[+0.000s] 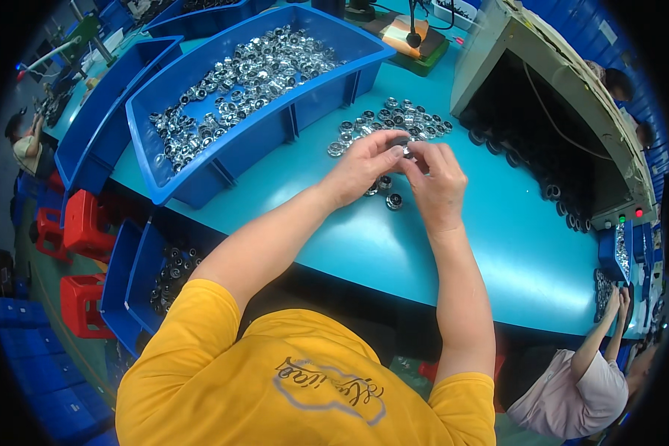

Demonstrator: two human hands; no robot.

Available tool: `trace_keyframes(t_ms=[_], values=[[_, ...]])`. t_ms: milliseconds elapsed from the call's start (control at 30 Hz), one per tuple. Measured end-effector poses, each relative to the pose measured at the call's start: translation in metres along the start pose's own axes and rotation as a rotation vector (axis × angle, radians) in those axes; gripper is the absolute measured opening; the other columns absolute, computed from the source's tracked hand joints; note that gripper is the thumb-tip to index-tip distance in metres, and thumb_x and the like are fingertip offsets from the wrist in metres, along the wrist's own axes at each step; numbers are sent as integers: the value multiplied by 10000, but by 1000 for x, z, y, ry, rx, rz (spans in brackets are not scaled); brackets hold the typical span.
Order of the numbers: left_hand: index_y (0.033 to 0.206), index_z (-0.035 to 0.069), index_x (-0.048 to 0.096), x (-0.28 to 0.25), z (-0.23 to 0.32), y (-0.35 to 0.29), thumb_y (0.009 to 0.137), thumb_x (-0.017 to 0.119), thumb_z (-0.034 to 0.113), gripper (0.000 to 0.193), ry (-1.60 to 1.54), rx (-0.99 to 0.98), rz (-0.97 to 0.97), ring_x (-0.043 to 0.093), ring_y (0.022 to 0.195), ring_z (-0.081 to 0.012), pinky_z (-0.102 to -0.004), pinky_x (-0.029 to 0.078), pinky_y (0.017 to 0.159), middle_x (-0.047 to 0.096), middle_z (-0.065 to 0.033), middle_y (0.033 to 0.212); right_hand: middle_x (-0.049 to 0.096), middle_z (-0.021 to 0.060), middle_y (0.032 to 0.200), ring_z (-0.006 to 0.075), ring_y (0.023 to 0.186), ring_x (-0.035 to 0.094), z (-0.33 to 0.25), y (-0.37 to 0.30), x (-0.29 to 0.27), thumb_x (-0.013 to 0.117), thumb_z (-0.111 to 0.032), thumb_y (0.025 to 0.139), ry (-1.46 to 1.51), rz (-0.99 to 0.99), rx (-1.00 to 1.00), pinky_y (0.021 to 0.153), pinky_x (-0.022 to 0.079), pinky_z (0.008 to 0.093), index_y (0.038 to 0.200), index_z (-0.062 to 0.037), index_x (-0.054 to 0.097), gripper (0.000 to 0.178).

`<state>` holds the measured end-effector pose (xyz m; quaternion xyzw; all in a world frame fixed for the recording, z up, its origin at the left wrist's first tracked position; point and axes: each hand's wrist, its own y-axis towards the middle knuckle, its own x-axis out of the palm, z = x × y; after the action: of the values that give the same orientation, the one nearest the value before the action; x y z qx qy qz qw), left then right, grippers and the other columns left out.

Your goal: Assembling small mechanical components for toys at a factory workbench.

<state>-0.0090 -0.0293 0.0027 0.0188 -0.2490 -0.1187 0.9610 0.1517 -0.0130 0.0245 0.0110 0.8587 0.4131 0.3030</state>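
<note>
A smooth turquoise bench [334, 238] fills the workroom in front of me, its glossy top throwing back soft patches of light. On it sits a deep, straight-walled blue plastic bin [264, 149], heaped inside with shiny, round silver-and-black parts [275, 67]. To the right stands a boxy beige housing [465, 78] with a dark, wide mouth; thick matte-black rings [514, 159] line its lower edge.

Between them, a person in a soft yellow cotton-looking shirt [297, 394] holds both bare hands together above the bench. The left hand [360, 166] and the right hand [440, 183] are narrowed to a pinch, fingertips meeting around a small round dark-and-silver piece [406, 151]; the fingers hide much of its shape. Just beyond lies a loose cluster of glinting round parts [388, 119], and a stray silver disc-like part [394, 201] rests near the right wrist.
</note>
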Motion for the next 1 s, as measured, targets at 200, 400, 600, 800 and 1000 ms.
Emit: trace_keyframes(t_ms=[200,400,600,800,1000], values=[[1304,15,522,-3,-11,2,1033,586,237,356,111,101,78,606,1089,-160,-312,525,943,623,-83,1175,648,47,907,160,760,654,-4,0,2,830,-48,731,241,-131,96,679,576,288,1089,-73,695,383],[1266,42,547,-7,-2,1,1036,581,224,295,50,123,49,618,997,-136,-291,533,884,630,-56,1068,552,98,1210,174,1050,599,13,0,0,825,-106,794,561,-250,377,817,595,314,1303,-66,624,548],[1175,58,612,-3,-4,-1,1011,605,127,178,201,273,128,594,924,-105,-261,525,814,625,-21,1004,533,82,1268,173,1148,590,1,-1,3,766,-108,883,806,-367,478,895,573,296,1298,-40,653,435],[1171,87,626,0,-1,-3,993,595,61,183,510,454,185,578,800,-84,-247,517,686,617,-1,946,538,81,1251,171,1055,630,-5,-7,6,749,-101,896,784,-283,431,894,566,287,1297,-46,659,414],[1211,53,618,-8,14,-2,1016,616,223,258,233,111,-54,607,731,-97,-267,523,627,651,-19,918,595,56,1146,162,1069,603,6,-6,5,763,-122,886,696,-231,428,882,547,285,1174,-50,719,300]])
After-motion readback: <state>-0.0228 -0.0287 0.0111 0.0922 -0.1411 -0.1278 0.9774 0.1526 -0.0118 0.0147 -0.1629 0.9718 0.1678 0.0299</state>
